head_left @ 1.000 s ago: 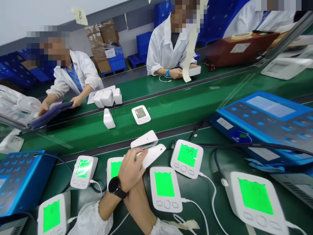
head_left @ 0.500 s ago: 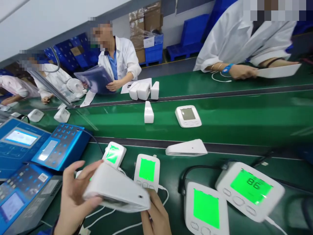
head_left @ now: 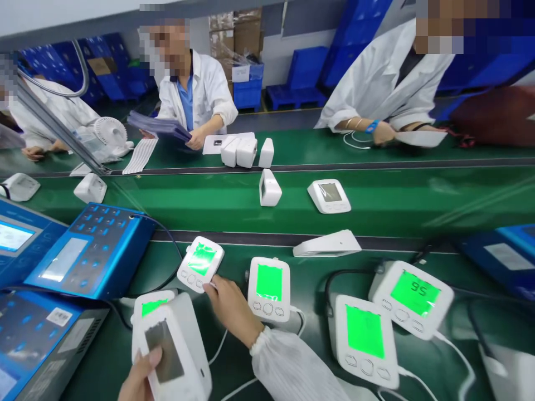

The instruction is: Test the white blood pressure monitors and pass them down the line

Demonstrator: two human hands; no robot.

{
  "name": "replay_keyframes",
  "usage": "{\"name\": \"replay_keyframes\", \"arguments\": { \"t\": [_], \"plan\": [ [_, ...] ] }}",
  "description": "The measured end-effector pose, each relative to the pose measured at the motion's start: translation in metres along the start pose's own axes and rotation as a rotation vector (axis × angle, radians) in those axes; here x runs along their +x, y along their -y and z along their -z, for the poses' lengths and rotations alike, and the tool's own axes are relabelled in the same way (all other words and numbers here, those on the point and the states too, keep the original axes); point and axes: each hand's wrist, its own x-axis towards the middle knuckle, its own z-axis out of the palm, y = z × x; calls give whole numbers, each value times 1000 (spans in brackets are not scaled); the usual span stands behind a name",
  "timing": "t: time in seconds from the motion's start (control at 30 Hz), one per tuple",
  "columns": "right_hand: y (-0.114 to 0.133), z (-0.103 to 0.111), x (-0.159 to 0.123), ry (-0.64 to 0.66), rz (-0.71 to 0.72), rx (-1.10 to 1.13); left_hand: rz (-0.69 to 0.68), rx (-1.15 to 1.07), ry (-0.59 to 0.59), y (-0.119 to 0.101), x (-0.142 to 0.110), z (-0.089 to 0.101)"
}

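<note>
My left hand [head_left: 140, 376] grips a white blood pressure monitor [head_left: 194, 340] with a grey, unlit screen, thumb across the display. Behind it, partly covered, is a monitor with a green screen [head_left: 152, 306]. My right hand [head_left: 232, 306] reaches to the lower right edge of another green-lit monitor [head_left: 200, 262]. Its fingers are pinched there; whether they hold the casing or a cable plug is hidden. Just right of this hand stands a third lit monitor [head_left: 268, 284] with a white cable. Two more lit monitors, one plain green [head_left: 365, 331] and one reading digits [head_left: 413, 295], sit further right.
Blue test boxes [head_left: 83, 250] crowd the left side, with another blue box [head_left: 501, 256] at right. A white wedge-shaped unit [head_left: 328, 244] lies by the belt [head_left: 397, 195], which carries several unlit units. Cables cross the bench. Co-workers in white coats [head_left: 209, 83] work opposite.
My right hand has left the held monitor and moved up to the back-left lit one. My left hand has lowered and turned the held monitor, its screen now facing me. The displayed digits changed.
</note>
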Motion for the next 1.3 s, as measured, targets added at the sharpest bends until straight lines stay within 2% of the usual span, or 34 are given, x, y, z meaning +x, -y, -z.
{"name": "replay_keyframes", "arguments": {
  "t": [0.07,0.17,0.27,0.37,0.57,0.77,0.87,0.93,1.1,1.17,1.23,1.3],
  "plan": [
    [0,-1,-5,-35,-1,78,-66,45,-49,-21,6,-16],
    [2,2,-19,-62,-8,184,-148,120,-48,-46,16,-48],
    [4,8,-37,-62,12,289,-308,187,56,-57,24,-74],
    [5,14,-52,-57,46,413,-384,261,171,-58,32,-86],
    [1,20,-59,103,-78,624,-379,346,253,-53,38,-90],
    [7,24,-64,159,-12,417,-318,407,305,-57,33,-87],
    [9,20,-68,189,28,380,-224,398,280,-59,34,-83],
    [9,17,-70,205,55,352,-213,419,267,-59,35,-81],
    [9,22,-66,177,54,304,-308,511,321,-53,33,-83],
    [11,30,-61,144,38,311,-411,567,350,-49,28,-87],
    [13,36,-56,124,31,403,-546,654,399,-49,24,-94],
    [13,37,-51,105,14,565,-619,754,532,-57,27,-103]
  ]
}}
